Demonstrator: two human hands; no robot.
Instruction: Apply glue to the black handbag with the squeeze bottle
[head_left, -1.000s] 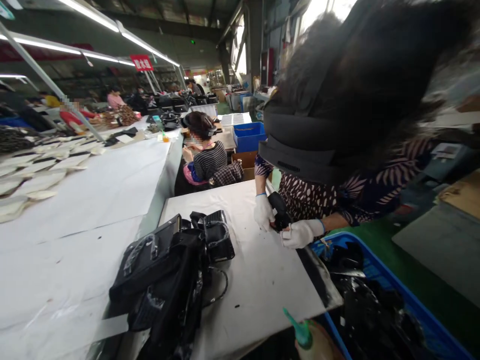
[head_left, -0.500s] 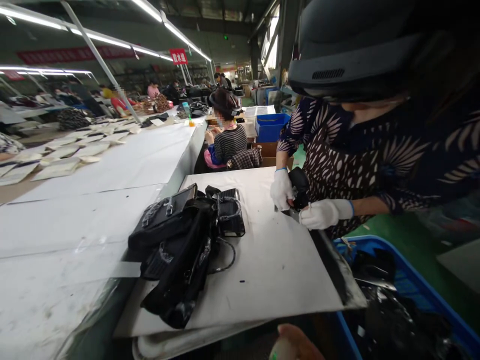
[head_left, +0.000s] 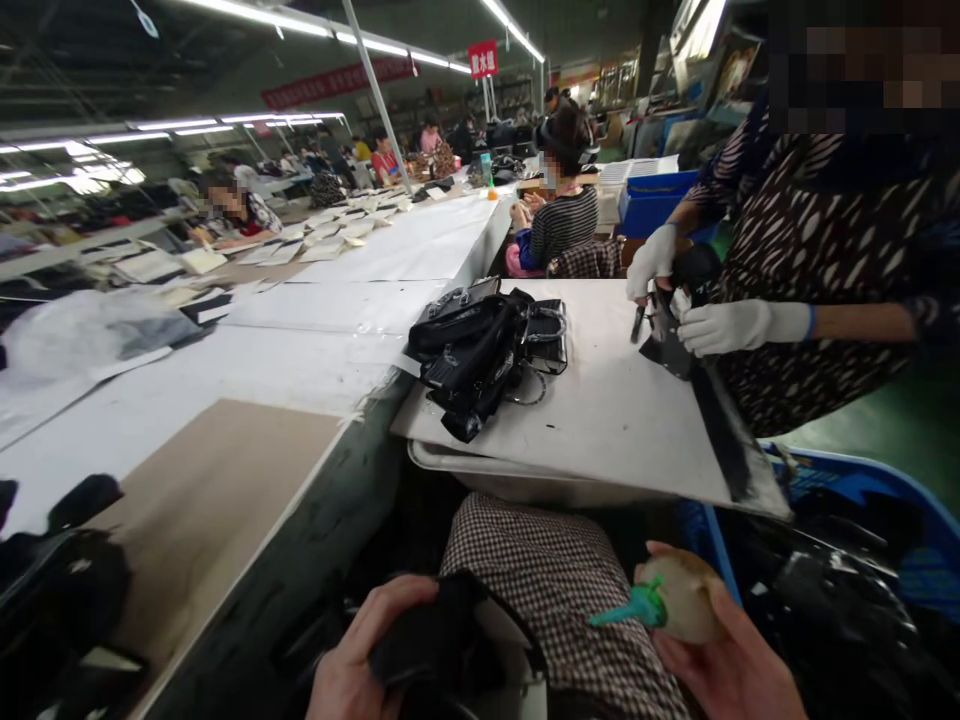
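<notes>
My left hand (head_left: pixel 352 655) is at the bottom of the view, fingers wrapped over a black bag piece (head_left: pixel 427 640) with a pale inner side. Some of that piece is cut off by the lower edge. To the right, my right hand (head_left: pixel 739 650) grips a round, cream-coloured glue bottle (head_left: pixel 686 595). Its green nozzle (head_left: pixel 634 606) points left, toward the black piece but apart from it. Between my hands lies a checked cloth (head_left: pixel 540 550) over my lap.
A pile of black handbags (head_left: pixel 487 350) lies on the white-topped table (head_left: pixel 600 430) ahead. Across it, a co-worker's gloved hands (head_left: pixel 720 325) handle a black piece. A blue basket (head_left: pixel 862 470) of black material stands at right; a long workbench (head_left: pixel 247 420) runs along the left.
My view has swung left and down. Both my hands are now visible, with the black bag piece in the left; earlier only part of the right hand and bottle showed.
</notes>
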